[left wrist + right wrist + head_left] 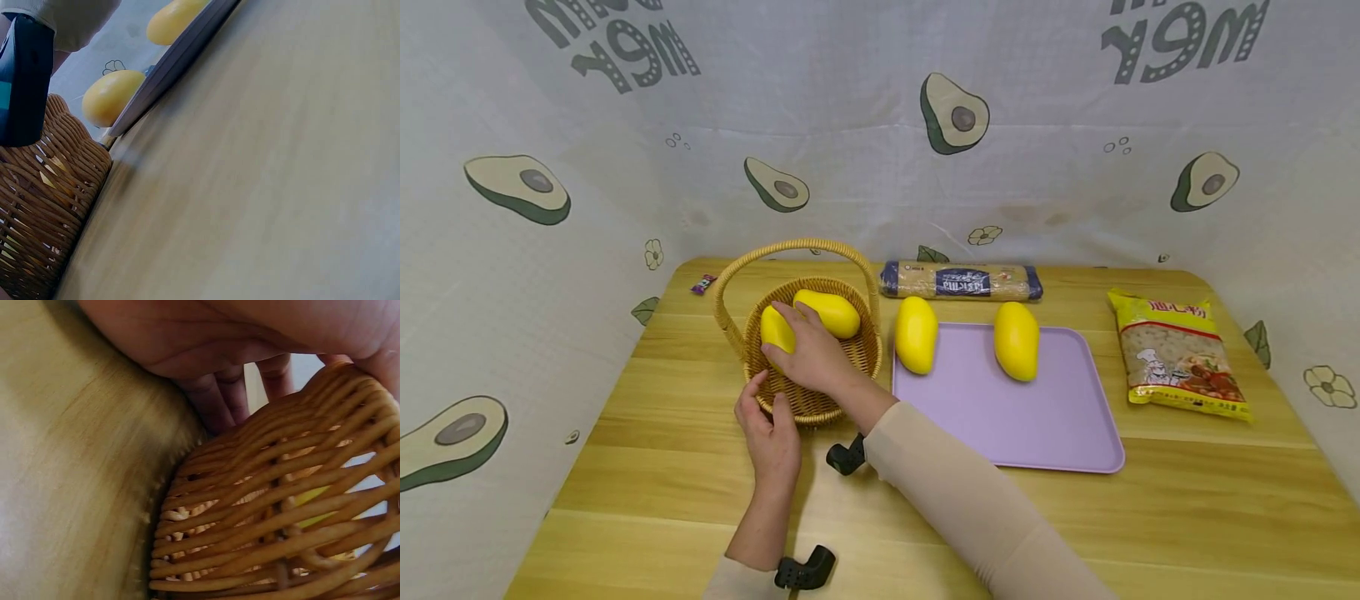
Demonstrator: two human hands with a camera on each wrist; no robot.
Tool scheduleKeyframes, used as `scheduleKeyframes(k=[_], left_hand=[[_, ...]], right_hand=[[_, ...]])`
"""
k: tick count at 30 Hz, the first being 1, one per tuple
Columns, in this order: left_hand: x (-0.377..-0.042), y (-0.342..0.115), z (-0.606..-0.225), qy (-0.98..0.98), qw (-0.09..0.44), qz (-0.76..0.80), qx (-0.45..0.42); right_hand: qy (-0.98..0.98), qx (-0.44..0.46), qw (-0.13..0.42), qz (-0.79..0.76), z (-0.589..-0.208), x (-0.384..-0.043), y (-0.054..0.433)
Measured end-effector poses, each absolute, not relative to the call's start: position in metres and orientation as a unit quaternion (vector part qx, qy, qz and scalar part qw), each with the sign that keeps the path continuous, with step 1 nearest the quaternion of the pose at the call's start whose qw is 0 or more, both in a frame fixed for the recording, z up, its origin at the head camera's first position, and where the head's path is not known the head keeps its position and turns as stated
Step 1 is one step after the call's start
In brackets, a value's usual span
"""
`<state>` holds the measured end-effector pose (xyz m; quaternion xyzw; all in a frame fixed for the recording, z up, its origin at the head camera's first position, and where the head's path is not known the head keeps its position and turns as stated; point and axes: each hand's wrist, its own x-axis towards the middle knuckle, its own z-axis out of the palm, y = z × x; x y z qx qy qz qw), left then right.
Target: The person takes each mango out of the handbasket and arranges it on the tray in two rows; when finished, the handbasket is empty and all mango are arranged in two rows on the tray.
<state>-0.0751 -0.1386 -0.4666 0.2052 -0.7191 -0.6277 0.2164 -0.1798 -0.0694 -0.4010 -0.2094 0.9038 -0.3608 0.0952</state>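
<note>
A wicker basket (871,358) with a tall arched handle (805,244) stands at the left of the table. My right hand (812,354) reaches down into it and grips a yellow mango (777,327), thumb and fingers on opposite sides. Another mango (835,315) lies beside it in the basket, towards the back. At the near left side of the basket, my left hand (772,437) rests against the rim with fingers spread. The right wrist view shows this left hand (237,344) beside the woven wall (275,506), fingers along its outer side.
Two more mangoes, one at the left edge (916,335) and one farther right (1017,342), lie on a lilac tray (1000,421). Behind it is a pack of noodles (962,282). A yellow food bag (1180,354) lies right, a small purple packet (703,284) at the back left.
</note>
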Motion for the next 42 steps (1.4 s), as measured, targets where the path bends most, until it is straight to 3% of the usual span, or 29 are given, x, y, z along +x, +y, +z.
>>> scheduleKeyframes(k=[42], left_hand=[[-0.075, -0.138, -0.465, -0.721, 0.216, -0.625, 0.206]], right_hand=[[0.919, -0.205, 0.082, -0.326, -0.415, -0.184, -0.076]])
